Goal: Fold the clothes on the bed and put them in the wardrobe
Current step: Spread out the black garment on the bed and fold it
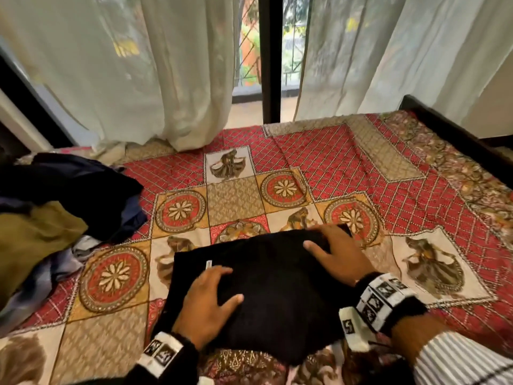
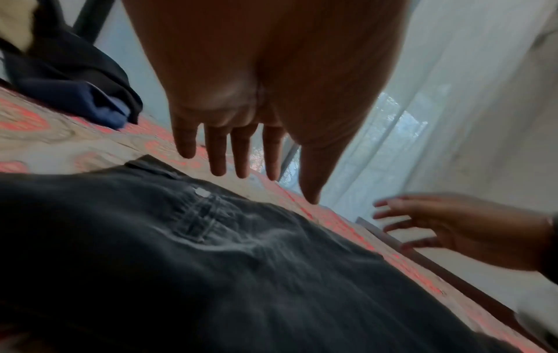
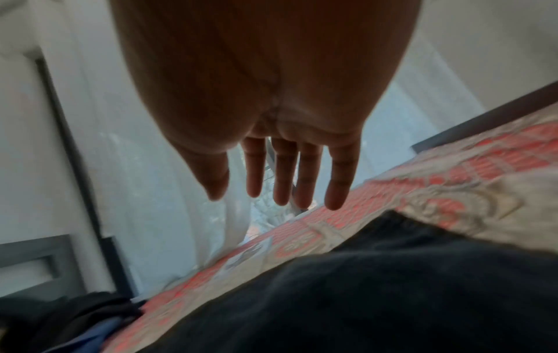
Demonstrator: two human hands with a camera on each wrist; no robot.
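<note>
The black garment (image 1: 266, 290) lies folded at the lower centre of the bed (image 1: 361, 168). The left hand (image 1: 205, 304) and right hand (image 1: 338, 254) are above it with fingers straight, grasping nothing. The unfolded pile (image 1: 63, 207) at the left remains, and I judge nothing is in the wardrobe yet.

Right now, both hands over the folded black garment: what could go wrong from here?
1. Both the left hand and right hand are open with straight fingers, gripping nothing, so the folded black garment may unfold if lifted carelessly.
2. Its near edge lies at the near side of the bed and could slide off.
3. The unfolded pile beside it could get mixed in.
</note>
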